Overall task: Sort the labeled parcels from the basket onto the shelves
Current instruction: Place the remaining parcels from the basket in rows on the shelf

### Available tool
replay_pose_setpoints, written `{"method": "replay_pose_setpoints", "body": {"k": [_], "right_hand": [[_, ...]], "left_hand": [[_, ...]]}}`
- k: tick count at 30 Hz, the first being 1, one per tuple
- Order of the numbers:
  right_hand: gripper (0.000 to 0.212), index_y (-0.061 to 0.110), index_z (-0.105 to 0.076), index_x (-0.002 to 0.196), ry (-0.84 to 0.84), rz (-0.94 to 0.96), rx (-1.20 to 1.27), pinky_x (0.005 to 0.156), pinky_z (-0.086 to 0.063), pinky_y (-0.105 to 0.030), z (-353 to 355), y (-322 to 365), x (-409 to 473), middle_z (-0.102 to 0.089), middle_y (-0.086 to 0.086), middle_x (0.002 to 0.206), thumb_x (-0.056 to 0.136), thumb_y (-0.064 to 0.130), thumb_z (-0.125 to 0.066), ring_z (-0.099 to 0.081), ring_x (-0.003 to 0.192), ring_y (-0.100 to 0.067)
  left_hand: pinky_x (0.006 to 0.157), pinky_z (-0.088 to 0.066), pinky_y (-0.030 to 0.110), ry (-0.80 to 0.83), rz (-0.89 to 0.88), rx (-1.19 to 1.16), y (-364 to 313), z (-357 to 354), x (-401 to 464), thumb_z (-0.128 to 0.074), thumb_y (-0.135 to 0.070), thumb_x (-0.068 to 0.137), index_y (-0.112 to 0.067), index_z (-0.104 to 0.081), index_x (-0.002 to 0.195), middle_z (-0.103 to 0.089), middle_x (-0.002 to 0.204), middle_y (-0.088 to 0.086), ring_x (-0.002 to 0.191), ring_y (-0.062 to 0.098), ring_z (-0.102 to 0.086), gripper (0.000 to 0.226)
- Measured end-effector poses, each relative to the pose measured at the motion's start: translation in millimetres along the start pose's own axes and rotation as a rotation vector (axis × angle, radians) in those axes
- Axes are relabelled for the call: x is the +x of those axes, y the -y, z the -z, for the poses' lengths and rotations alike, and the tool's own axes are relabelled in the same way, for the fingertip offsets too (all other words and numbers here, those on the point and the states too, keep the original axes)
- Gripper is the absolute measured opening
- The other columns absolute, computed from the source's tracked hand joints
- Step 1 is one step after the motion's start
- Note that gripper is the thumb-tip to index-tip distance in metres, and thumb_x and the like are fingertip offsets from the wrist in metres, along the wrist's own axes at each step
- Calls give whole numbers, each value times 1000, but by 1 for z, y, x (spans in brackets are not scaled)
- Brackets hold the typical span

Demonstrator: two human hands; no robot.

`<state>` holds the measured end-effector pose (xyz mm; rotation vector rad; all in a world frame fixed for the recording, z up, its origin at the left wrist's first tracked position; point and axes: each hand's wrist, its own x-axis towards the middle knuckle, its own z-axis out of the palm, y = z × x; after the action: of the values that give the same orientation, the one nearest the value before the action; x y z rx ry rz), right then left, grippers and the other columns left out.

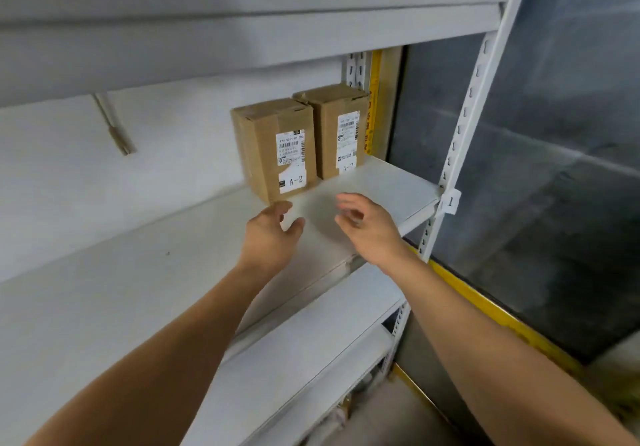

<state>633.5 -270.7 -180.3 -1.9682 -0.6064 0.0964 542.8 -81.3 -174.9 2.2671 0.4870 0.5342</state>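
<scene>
Parcels stand on the shelf and both my hands are empty.

Two brown parcels stand upright side by side at the back of the white shelf (381, 182), near its right end. The near parcel (275, 148) has a white label that says A-2. The far parcel (337, 127) touches it on the right and sits a bit further back; its label looks like A-2 too, but it is blurry. My left hand (270, 234) is just in front of the near parcel, and its fingers (280, 207) are loose and a little bent, holding nothing. My right hand (367, 224) is beside it, over the shelf, fingers spread and softly curled, holding nothing. A small tag (450, 201) with a 1 hangs on the white post (474, 99) at the shelf's right corner. Another shelf (242, 33) is above.
</scene>
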Motion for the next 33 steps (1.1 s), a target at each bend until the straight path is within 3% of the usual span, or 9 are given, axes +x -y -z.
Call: {"method": "replay_pose_setpoints", "body": {"k": [4, 7, 8, 12, 17, 25, 28, 33], "right_hand": [[40, 25, -63, 141, -132, -33, -119, 100, -50, -17, 9, 4, -84, -70, 13, 126, 102, 20, -69, -64, 118, -5], [36, 33, -64, 138, -192, -123, -197, 88, -40, 2, 20, -1, -150, -62, 34, 113, 103, 24, -68, -60, 105, 17], [37, 31, -63, 140, -206, -169, -223, 89, -39, 1, 25, -3, -172, -63, 30, 118, 103, 26, -67, -59, 105, 17], [38, 23, -63, 141, -274, -311, -322, 93, -45, -21, 48, -18, -257, -67, 4, 138, 103, 22, -65, -64, 121, -15], [47, 20, -56, 150, -344, -524, -325, 106, -51, -36, 79, -53, -362, -65, -3, 142, 105, 24, -64, -63, 127, -21], [49, 22, -51, 153, -485, -791, -247, 109, -52, -38, 144, -127, -509, -61, -1, 148, 106, 29, -62, -58, 134, -20], [49, 22, -51, 153, -526, -862, -216, 107, -48, -32, 175, -160, -558, -61, 0, 147, 106, 29, -62, -57, 136, -18], [47, 23, -54, 151, -577, -977, -192, 96, -46, -25, 231, -218, -635, -64, 2, 143, 105, 30, -63, -61, 129, -17]], "left_hand": [[105, -51, 32, 95, -199, 7, -11, -5, -57, -70, -25, 99, -15, -67, 137, -71, 134, 5, 121, 25, -68, 40], [98, -55, 37, 159, -343, 17, -21, -17, -104, -73, -21, 97, -10, -69, 134, -73, 129, 12, 111, 33, -71, 38], [97, -55, 36, 183, -370, 2, -25, -24, -120, -73, -20, 97, -9, -70, 133, -73, 127, 13, 108, 33, -71, 38], [96, -46, 25, 355, -406, -8, -40, -60, -179, -72, -27, 98, -15, -68, 134, -72, 131, 9, 111, 29, -70, 38], [107, -49, 40, 636, -409, 4, -59, -122, -243, -67, -38, 101, -23, -58, 145, -64, 143, 6, 127, 28, -61, 48], [106, -45, 37, 920, -449, 48, -110, -232, -359, -64, -41, 102, -25, -49, 152, -56, 152, 1, 138, 24, -52, 54], [99, -44, 31, 1005, -444, 64, -135, -277, -407, -63, -42, 103, -28, -49, 151, -56, 152, -3, 134, 21, -54, 52], [111, -44, 35, 1144, -393, 70, -177, -348, -484, -64, -41, 102, -25, -47, 154, -52, 156, -1, 141, 21, -50, 57]]}}
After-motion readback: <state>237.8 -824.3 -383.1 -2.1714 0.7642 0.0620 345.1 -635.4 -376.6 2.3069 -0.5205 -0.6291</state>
